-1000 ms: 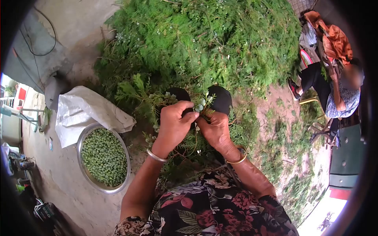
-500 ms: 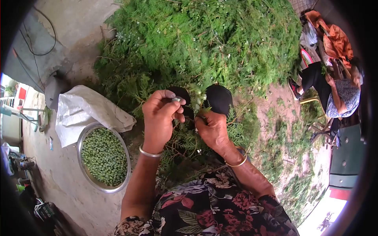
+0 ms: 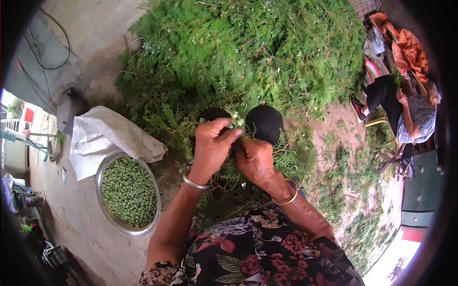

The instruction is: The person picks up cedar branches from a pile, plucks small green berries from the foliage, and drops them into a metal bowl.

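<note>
My left hand (image 3: 212,145), with a silver bangle at the wrist, pinches at pale green berries (image 3: 236,119) above my knees. Right beside it, my right hand (image 3: 257,162) has its fingers closed round the stem of a green leafy sprig (image 3: 286,159); the stem is mostly hidden. The two hands nearly touch. To the left, a round metal basin (image 3: 156,209) holds a heap of small green berries (image 3: 129,190). In front of my knees rises a large pile of green conifer branches (image 3: 248,52).
A white sack (image 3: 107,136) lies against the basin's far edge. At the right, another person (image 3: 417,117) sits on a chair near an orange cloth (image 3: 405,47). Scattered green bits cover the floor (image 3: 343,138) at the right. A cable (image 3: 67,52) lies at the upper left.
My left hand has moved right and slightly down, up to the berries beside my right hand. The small pale thing in its fingertips now shows against the berries. My right hand has hardly moved.
</note>
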{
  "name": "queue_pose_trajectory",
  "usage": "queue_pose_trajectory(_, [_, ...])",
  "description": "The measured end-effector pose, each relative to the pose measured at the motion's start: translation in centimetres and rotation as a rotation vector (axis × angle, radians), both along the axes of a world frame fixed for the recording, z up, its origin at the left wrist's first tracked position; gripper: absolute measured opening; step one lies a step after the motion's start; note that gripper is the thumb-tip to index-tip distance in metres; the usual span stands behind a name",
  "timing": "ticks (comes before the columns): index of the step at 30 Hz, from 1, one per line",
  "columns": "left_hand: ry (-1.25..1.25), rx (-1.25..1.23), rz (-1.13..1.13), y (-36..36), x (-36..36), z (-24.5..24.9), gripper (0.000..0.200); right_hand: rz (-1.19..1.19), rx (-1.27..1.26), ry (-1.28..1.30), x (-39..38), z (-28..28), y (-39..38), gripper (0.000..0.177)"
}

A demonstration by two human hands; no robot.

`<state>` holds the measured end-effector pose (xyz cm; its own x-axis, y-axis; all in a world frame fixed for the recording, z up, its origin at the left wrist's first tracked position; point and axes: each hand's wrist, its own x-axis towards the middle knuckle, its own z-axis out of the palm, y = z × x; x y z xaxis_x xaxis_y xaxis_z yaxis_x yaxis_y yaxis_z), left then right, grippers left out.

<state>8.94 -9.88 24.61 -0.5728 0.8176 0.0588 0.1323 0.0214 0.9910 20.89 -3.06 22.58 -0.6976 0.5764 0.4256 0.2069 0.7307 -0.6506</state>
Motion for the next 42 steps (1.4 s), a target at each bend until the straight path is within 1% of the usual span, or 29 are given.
queue_pose_trajectory(2, [-0.233, 0.005, 0.1, -0.1, 0.3, 0.7, 0.012, -0.022, -0.031, -0.012, -0.2, 0.7, 0.0, 0.013])
queue_pose_trajectory(3, [-0.233, 0.004, 0.096, -0.1, 0.3, 1.0, 0.012, -0.023, -0.028, -0.011, -0.2, 1.0, 0.0, 0.014])
queue_pose_trajectory(5, [-0.417, 0.091, 0.248, 0.3, -0.1, 1.6, 0.009, -0.025, -0.023, -0.006, 0.0, 0.6, 0.0, 0.014])
queue_pose_trajectory(6, [-0.604, 0.216, 0.311, 0.5, -1.5, 1.6, 0.008, -0.033, -0.027, -0.029, 0.4, -0.5, -0.2, 0.014])
queue_pose_trajectory(7, [-0.593, 0.269, 0.352, 0.4, -2.9, 1.8, 0.011, -0.038, -0.028, -0.055, 0.7, -1.2, -0.1, 0.015])
queue_pose_trajectory(10, [-0.864, 0.293, 0.08, -1.2, -6.2, 1.2, 0.02, -0.073, -0.029, -0.004, 0.8, -1.0, 0.5, 0.016])
queue_pose_trajectory(11, [-0.859, 0.29, 0.081, -1.3, -6.0, 1.3, 0.02, -0.073, -0.033, 0.001, 0.8, -0.8, 0.5, 0.016])
queue_pose_trajectory(13, [-1.125, 0.199, 0.033, -1.1, -5.2, 1.3, 0.02, -0.025, 0.182, -0.016, 0.7, -0.4, 0.6, 0.016])
queue_pose_trajectory(14, [-1.036, 0.131, 0.034, -1.0, -5.0, 1.2, 0.019, 0.0, 0.255, -0.013, 0.7, -0.8, 0.5, 0.017])
queue_pose_trajectory(15, [-1.04, 0.131, 0.036, -0.9, -5.0, 1.2, 0.019, 0.001, 0.254, -0.016, 0.7, -0.8, 0.4, 0.017])
queue_pose_trajectory(17, [-0.897, 0.041, -0.039, -0.4, -5.1, 1.4, 0.02, 0.064, 0.348, -0.054, 0.8, -1.0, 0.1, 0.019])
queue_pose_trajectory(18, [-0.785, -0.039, 0.002, 0.1, -4.6, 2.5, 0.017, 0.077, 0.367, -0.08, 0.8, -1.0, 0.1, 0.021])
queue_pose_trajectory(19, [-0.787, -0.042, -0.005, 0.3, -4.7, 2.6, 0.017, 0.07, 0.366, -0.083, 0.8, -1.0, 0.1, 0.021])
queue_pose_trajectory(21, [-0.268, -0.203, -0.126, 0.7, -4.9, 2.8, 0.015, 0.071, 0.38, -0.122, 0.7, -0.9, -0.1, 0.021])
queue_pose_trajectory(22, [-0.146, -0.314, -0.112, 1.0, -4.7, 3.1, 0.017, 0.067, 0.362, -0.136, 0.7, -0.9, -0.2, 0.021])
queue_pose_trajectory(23, [-0.147, -0.316, -0.128, 1.1, -4.7, 3.3, 0.017, 0.052, 0.36, -0.142, 0.6, -0.9, -0.2, 0.021])
queue_pose_trajectory(25, [0.206, -0.444, -0.289, 1.2, -4.8, 3.5, 0.02, 0.062, 0.32, -0.137, 0.6, -1.1, -0.2, 0.021])
queue_pose_trajectory(26, [0.271, -0.433, -0.317, 1.1, -4.3, 4.2, 0.021, 0.046, 0.327, -0.148, 0.7, -1.0, -0.3, 0.022])
queue_pose_trajectory(27, [0.266, -0.428, -0.344, 0.8, -4.4, 3.8, 0.021, 0.022, 0.324, -0.163, 0.8, -1.1, -0.3, 0.022])
queue_pose_trajectory(29, [0.34, -0.203, -0.449, 0.2, -4.8, 3.2, 0.022, 0.06, 0.299, -0.147, 0.8, -1.4, -0.1, 0.023])
queue_pose_trajectory(30, [0.281, -0.255, -0.457, -0.2, -4.6, 3.8, 0.028, 0.042, 0.289, -0.147, 0.9, -1.2, -0.2, 0.023])
queue_pose_trajectory(31, [0.285, -0.262, -0.453, -0.4, -4.3, 3.7, 0.028, 0.046, 0.284, -0.14, 1.0, -1.1, -0.2, 0.023])
queue_pose_trajectory(33, [0.21, -0.213, -0.409, -1.2, -4.1, 3.2, 0.018, 0.033, 0.282, -0.122, 1.1, -1.0, -0.2, 0.022])
queue_pose_trajectory(34, [0.422, -0.19, -0.426, -1.5, -4.7, 2.8, 0.015, 0.042, 0.275, -0.115, 1.0, -1.3, -0.1, 0.022])
queue_pose_trajectory(35, [0.43, -0.206, -0.401, -2.0, -4.4, 2.8, 0.015, 0.04, 0.273, -0.115, 0.9, -1.4, -0.1, 0.021])
queue_pose_trajectory(37, [0.104, -0.217, -0.264, -2.1, -3.3, 3.0, 0.017, 0.037, 0.298, -0.117, 1.0, -1.2, -0.1, 0.021])
queue_pose_trajectory(38, [0.051, -0.181, -0.282, -2.1, -3.1, 2.9, 0.019, 0.053, 0.301, -0.108, 1.0, -1.2, -0.2, 0.021])
queue_pose_trajectory(39, [0.054, -0.178, -0.268, -2.0, -3.0, 2.3, 0.019, 0.058, 0.314, -0.127, 1.0, -1.1, -0.3, 0.022])
queue_pose_trajectory(42, [0.098, 0.002, -0.229, -1.5, -2.3, 1.1, 0.016, 0.073, 0.342, -0.157, 0.9, -1.1, -0.4, 0.022])
